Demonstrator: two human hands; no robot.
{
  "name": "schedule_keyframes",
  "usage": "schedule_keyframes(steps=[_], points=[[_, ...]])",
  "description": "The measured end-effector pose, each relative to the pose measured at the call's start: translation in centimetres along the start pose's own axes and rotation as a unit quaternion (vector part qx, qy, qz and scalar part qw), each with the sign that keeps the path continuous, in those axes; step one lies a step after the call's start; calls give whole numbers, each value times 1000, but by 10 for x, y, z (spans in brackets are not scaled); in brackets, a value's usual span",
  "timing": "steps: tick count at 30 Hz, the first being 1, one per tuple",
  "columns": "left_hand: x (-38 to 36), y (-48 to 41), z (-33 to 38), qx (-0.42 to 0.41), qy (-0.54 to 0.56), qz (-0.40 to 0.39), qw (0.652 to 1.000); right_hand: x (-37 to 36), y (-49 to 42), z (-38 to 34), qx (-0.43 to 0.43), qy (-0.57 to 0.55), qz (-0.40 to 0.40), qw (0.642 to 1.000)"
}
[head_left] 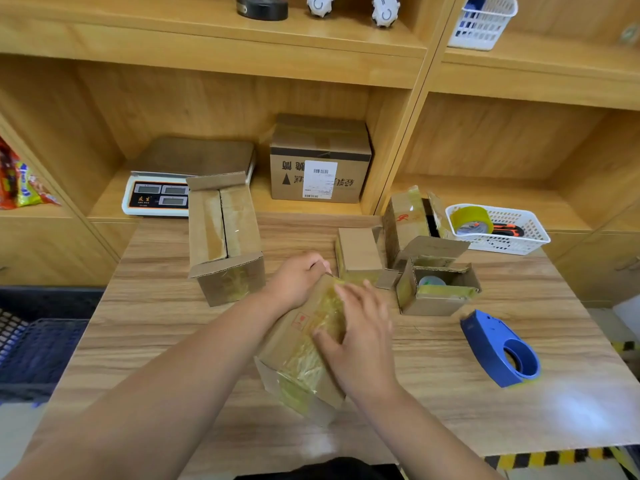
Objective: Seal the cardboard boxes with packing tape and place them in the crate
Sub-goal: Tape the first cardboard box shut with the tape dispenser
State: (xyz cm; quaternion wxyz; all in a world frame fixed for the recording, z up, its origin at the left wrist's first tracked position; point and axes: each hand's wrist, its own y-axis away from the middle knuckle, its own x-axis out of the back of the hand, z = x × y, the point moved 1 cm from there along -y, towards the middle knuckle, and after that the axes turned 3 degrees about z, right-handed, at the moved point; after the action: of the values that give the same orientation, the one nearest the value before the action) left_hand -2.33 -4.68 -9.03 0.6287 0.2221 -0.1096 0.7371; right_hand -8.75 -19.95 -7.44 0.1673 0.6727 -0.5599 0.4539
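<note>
A taped cardboard box (301, 355) lies at the middle of the wooden table (166, 327), close to me. My left hand (298, 278) grips its far end with curled fingers. My right hand (360, 337) lies flat on the yellowish tape along its top, fingers straight. A blue tape dispenser (498, 351) rests on the table to the right, apart from both hands. A dark blue crate (38, 348) stands off the table's left edge. An open long box (225, 237) stands at the left, and a few small open boxes (433, 282) sit at the right.
A white basket (530, 233) with a tape roll and a cutter sits at the back right. A scale (156, 197) and a labelled carton (318, 161) stand in the shelf behind. Black and yellow floor marking runs past the table's near right corner.
</note>
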Motion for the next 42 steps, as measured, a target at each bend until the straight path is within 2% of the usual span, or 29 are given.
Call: schedule_keyframes(steps=[2, 3, 5, 7, 10, 16, 20, 23, 26, 29, 32, 35, 42], points=[[1, 2, 0, -1, -31, 19, 999, 8, -21, 23, -89, -35, 75, 993], [0, 3, 2, 1, -59, 29, 998, 11, -30, 35, -135, -41, 68, 988], [-1, 6, 7, 5, -165, 55, 985, 10, -42, 52, -213, -85, -1, 973], [0, 8, 12, 9, -294, 90, 952, 4, -45, 56, -255, -174, -32, 951], [-2, 12, 16, 19, -353, 108, 929, -4, -43, 59, -276, -227, 9, 934], [-8, 19, 25, 46, -310, 80, 946, 2, -38, 51, -256, -216, 67, 940], [-2, 28, 35, 53, -218, 132, 966, 17, -33, 37, -183, -215, 140, 949], [3, 34, 42, 48, -113, 172, 977, 25, -29, 23, -91, -200, 191, 957], [0, 47, 31, 47, -24, 170, 984, 20, -14, 22, 11, -144, 204, 968], [-6, 59, 12, 42, 32, 154, 987, 7, 8, 30, 90, -88, 186, 974], [-8, 69, -8, 54, 93, 137, 985, -10, 27, 29, 146, -61, 123, 980], [-4, 81, -29, 64, 93, 135, 984, -25, 39, 26, 213, -34, 66, 974], [-2, 84, -52, 87, 130, 122, 980, -16, 21, 43, 261, 59, 46, 962]])
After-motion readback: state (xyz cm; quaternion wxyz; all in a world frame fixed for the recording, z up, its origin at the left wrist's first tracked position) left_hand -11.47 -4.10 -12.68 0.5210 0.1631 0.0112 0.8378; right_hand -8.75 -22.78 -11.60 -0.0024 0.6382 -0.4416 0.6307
